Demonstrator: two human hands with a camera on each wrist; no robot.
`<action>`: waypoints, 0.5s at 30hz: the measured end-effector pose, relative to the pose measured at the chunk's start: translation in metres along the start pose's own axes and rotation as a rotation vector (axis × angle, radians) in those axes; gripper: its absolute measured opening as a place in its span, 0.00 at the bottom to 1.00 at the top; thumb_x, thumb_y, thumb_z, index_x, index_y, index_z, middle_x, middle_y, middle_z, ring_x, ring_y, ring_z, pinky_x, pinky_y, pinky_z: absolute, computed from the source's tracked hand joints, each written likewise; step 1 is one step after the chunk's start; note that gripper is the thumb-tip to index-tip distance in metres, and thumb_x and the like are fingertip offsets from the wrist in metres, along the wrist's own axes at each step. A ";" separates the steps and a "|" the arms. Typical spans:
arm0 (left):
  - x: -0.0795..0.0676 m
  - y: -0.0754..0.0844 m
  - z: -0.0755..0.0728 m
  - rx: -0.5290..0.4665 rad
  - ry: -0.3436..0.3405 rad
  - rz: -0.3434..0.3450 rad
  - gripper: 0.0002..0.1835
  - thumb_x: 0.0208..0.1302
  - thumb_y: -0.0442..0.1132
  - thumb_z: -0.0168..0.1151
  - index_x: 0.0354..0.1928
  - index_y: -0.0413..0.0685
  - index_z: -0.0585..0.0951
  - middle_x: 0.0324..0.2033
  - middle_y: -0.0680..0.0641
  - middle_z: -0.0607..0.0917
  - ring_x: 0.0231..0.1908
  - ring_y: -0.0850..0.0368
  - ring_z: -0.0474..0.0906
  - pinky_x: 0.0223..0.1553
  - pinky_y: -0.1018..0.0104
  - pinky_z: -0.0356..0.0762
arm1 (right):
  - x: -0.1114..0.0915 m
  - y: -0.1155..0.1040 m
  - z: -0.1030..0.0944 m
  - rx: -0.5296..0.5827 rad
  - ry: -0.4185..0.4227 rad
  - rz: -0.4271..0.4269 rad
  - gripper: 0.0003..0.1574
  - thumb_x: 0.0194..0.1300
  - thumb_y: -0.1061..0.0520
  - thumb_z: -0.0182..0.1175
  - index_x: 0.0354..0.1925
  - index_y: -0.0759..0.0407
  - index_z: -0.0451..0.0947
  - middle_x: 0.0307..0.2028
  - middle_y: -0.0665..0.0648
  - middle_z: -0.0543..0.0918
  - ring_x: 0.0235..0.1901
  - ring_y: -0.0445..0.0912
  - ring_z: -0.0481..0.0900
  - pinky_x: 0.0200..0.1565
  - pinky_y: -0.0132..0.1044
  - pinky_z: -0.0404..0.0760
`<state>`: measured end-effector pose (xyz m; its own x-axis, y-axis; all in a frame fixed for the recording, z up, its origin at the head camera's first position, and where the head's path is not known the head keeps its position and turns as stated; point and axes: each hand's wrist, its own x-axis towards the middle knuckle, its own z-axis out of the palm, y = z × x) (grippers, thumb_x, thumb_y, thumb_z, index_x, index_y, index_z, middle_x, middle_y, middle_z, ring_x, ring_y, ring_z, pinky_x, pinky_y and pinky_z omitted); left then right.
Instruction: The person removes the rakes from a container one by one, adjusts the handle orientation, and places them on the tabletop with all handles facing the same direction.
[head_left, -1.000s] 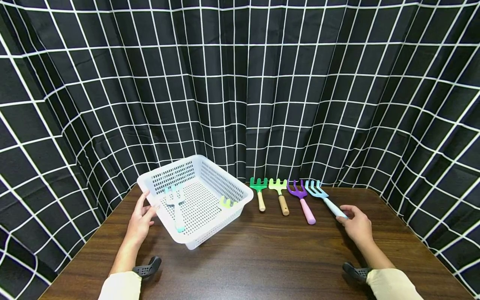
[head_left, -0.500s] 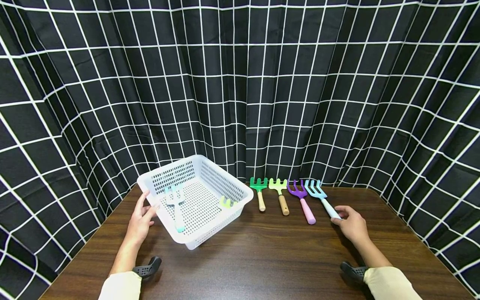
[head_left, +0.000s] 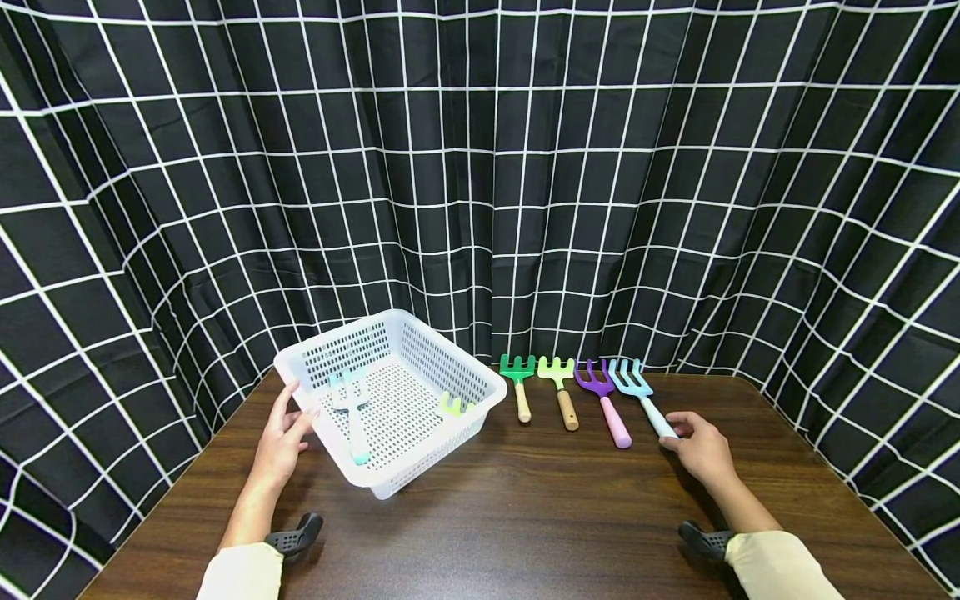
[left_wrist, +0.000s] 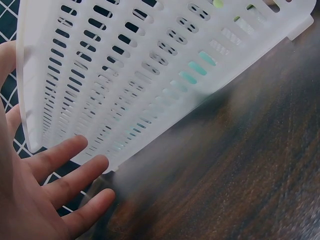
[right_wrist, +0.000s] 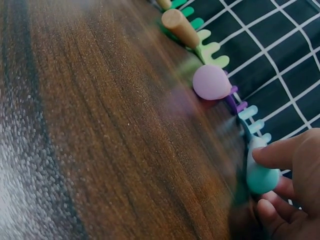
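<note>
The right hand [head_left: 703,452] pinches the butt of a light-blue, tined hand fork [head_left: 651,408] with a smooth teal-ended handle, apparently plastic, lying right of centre with tines towards the back edge of the brown wood-grain worktop [head_left: 555,533]; a grip this far from the tines may let the fork twist or droop on lifting; the tines sit just beside those of a purple hand fork [head_left: 609,414] with a rounded pink handle, so leftward drag could snag and displace it; the left hand [head_left: 277,443], fingers extended and spread, meets the rim of a white perforated plastic basket [head_left: 435,446] nearer the left edge; a firm hold is not evident, so a knock could slide the basket.
</note>
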<state>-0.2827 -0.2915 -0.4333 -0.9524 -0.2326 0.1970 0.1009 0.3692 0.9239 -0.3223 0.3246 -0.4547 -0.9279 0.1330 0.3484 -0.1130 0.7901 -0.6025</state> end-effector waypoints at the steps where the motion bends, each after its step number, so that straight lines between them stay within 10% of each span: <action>1: 0.000 0.000 0.000 0.003 0.002 0.004 0.37 0.73 0.52 0.49 0.78 0.58 0.46 0.58 0.29 0.72 0.53 0.40 0.72 0.47 0.52 0.72 | 0.000 0.000 0.000 0.000 0.000 -0.002 0.25 0.52 0.65 0.70 0.48 0.72 0.76 0.32 0.65 0.81 0.33 0.57 0.75 0.34 0.45 0.65; 15: -0.001 0.002 0.000 0.009 0.006 0.015 0.37 0.73 0.51 0.50 0.77 0.57 0.47 0.57 0.30 0.73 0.51 0.44 0.72 0.46 0.53 0.72 | -0.003 -0.007 -0.005 -0.019 0.049 0.031 0.22 0.55 0.62 0.68 0.47 0.72 0.76 0.34 0.68 0.81 0.35 0.60 0.76 0.35 0.48 0.67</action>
<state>-0.2818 -0.2901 -0.4313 -0.9489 -0.2326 0.2131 0.1127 0.3810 0.9177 -0.3171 0.3216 -0.4479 -0.9123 0.1861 0.3648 -0.0773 0.7964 -0.5998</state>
